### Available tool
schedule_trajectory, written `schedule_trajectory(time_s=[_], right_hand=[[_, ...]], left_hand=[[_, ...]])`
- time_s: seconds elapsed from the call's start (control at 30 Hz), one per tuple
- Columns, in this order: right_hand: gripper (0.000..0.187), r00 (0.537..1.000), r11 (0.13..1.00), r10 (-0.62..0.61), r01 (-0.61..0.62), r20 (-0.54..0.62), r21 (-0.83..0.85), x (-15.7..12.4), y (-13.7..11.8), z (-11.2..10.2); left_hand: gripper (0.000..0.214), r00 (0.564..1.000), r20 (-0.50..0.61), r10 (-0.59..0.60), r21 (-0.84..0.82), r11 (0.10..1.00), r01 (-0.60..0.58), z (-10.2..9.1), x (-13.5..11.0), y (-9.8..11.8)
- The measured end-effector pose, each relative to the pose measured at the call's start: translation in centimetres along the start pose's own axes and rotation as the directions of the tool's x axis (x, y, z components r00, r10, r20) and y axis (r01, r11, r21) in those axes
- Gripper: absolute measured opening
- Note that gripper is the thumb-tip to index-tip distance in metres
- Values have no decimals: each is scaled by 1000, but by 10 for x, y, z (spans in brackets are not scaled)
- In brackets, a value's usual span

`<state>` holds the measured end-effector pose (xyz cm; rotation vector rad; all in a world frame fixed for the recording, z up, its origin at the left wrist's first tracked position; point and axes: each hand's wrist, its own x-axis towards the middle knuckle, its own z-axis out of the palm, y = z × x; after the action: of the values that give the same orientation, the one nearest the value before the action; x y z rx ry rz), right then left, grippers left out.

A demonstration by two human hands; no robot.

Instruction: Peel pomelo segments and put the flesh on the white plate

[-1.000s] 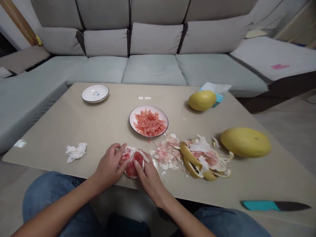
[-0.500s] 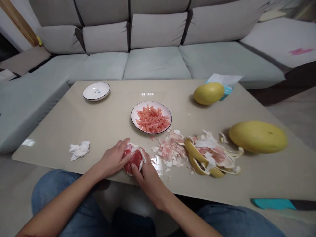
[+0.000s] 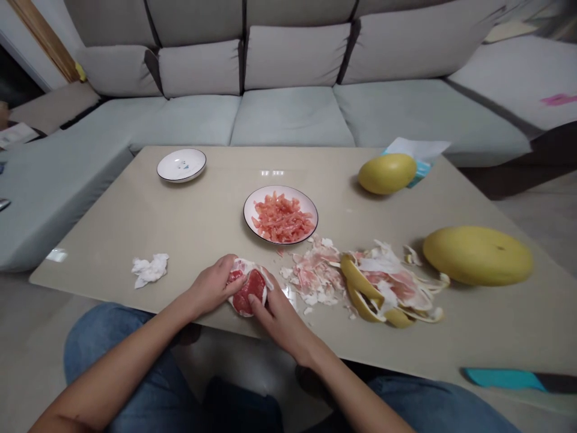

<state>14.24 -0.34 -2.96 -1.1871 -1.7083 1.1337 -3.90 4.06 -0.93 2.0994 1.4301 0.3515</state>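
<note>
Grey sofa [image 3: 288, 114] across the back, beige table [image 3: 148, 222] in front of it. Whole yellow pomelo [image 3: 478, 255] sits far right on the table. Just left of it is the rind pile [image 3: 387, 294], yellow peel with white pith, running into pink membrane scraps [image 3: 313, 276]. Smaller pomelo [image 3: 386, 173] is at the back right, touching a tissue pack [image 3: 421, 157]; the pack print is too small to read. White dark-rimmed plate [image 3: 247, 210] mid-table holds pink pulp pieces [image 3: 283, 219]. Small dish [image 3: 181, 165] is at the back left, with a blue mark in its middle that isn't legible. Teal-handled knife [image 3: 500, 379] lies at the near right edge, well apart from the hands.

Left hand [image 3: 211, 290] and right hand [image 3: 274, 313] both grip the pomelo chunk [image 3: 247, 293], one on each side, thumbs on the red flesh. Chunk is at the near table edge, between the hands, with white skin partly on it. Crumpled tissue [image 3: 150, 269] lies to the left of the left hand, not touching it.
</note>
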Motion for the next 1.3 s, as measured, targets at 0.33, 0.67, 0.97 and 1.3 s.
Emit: schedule_trajectory(time_s=[0.33, 0.67, 0.97, 1.3], right_hand=[[54, 994, 998, -59, 59, 94, 6, -1, 7, -18], [46, 997, 988, 72, -72, -3, -139, 8, -4, -26], [44, 996, 962, 4, -27, -85, -273, 5, -4, -9], [27, 956, 910, -179, 71, -233, -408, -9, -13, -26]], left_hand=[[58, 991, 134, -25, -424, 902, 80, -19, -14, 4], [49, 967, 172, -190, -643, 722, 256, -1, -10, 6], [48, 974, 25, -224, -646, 740, 187, 7, -15, 12], [53, 936, 184, -301, -794, 515, 322, 3, -10, 6]])
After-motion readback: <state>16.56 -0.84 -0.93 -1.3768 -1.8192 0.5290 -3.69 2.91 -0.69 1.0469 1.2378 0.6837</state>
